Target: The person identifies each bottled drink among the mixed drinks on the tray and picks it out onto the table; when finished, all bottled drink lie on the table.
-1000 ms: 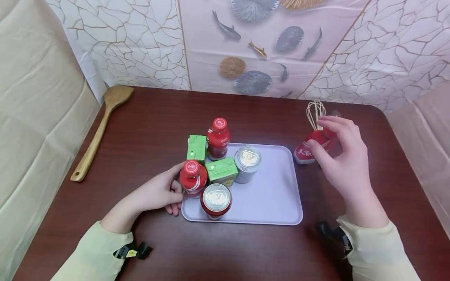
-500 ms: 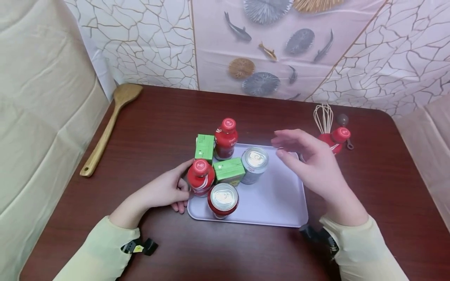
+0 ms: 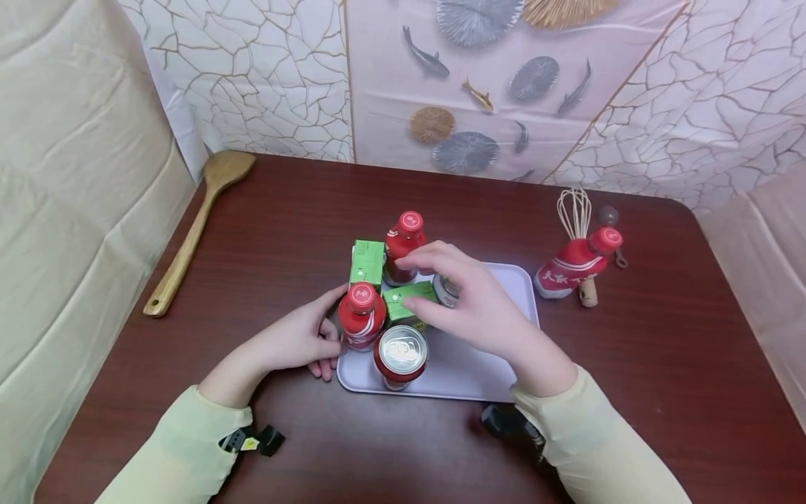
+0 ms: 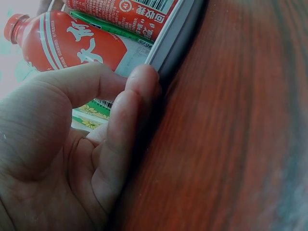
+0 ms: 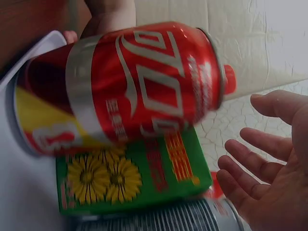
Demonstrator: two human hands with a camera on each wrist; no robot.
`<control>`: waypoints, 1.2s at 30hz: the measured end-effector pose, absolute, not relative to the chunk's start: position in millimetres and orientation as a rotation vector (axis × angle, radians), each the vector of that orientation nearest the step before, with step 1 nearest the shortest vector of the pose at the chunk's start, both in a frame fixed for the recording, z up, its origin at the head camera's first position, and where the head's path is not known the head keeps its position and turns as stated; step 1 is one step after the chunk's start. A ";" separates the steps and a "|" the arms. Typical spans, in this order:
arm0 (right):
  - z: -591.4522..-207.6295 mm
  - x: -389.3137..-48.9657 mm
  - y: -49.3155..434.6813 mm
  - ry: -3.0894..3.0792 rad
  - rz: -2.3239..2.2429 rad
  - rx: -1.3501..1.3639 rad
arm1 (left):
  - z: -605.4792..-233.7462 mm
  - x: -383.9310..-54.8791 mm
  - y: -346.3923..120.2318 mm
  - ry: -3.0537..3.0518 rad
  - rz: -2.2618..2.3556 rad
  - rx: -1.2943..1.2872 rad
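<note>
My left hand [image 3: 299, 339] pinches the left rim of a pale lilac tray [image 3: 462, 381]. Beside its fingers, a red bottle [image 3: 362, 318] stands on the tray. My right hand [image 3: 469, 297] hovers over the tray with its fingers spread, holding nothing. Under it are a green drink carton [image 3: 403, 297] and a silver can [image 3: 446, 290], partly hidden. A red Coca-Cola can [image 5: 130, 89] is at the tray's front. Behind stand another green carton [image 3: 367, 262] and a second red bottle [image 3: 403, 241], partly covered by the right fingers.
To the tray's right, a third red bottle [image 3: 569, 269] stands on the dark wood table, before a whisk [image 3: 574, 213] and a small ladle-like utensil [image 3: 608, 215]. A wooden spatula [image 3: 195, 227] lies at the left. Patterned cloth [image 3: 264, 77] hangs behind the table.
My right hand has moved left, from beside the bottle right of the tray to over the carton and silver can. My left hand keeps its place at the tray's rim. The head view has shifted slightly.
</note>
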State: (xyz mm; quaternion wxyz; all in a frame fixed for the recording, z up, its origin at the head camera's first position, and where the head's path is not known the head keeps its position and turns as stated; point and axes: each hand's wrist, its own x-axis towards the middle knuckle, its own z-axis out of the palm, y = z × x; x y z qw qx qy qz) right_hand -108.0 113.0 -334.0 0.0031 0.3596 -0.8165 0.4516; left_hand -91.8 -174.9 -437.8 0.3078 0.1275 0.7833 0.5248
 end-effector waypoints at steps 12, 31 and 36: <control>-340.3 -106.8 75.8 -2.611 1.378 1.196 | -438.4 -93.9 -175.2 2.058 1.395 0.335; -346.8 -101.1 60.6 -2.717 1.236 1.107 | -437.0 -94.1 -176.8 2.056 1.389 0.325; -348.0 -98.8 59.5 -2.720 1.244 1.061 | -438.0 -92.6 -176.5 2.055 1.387 0.318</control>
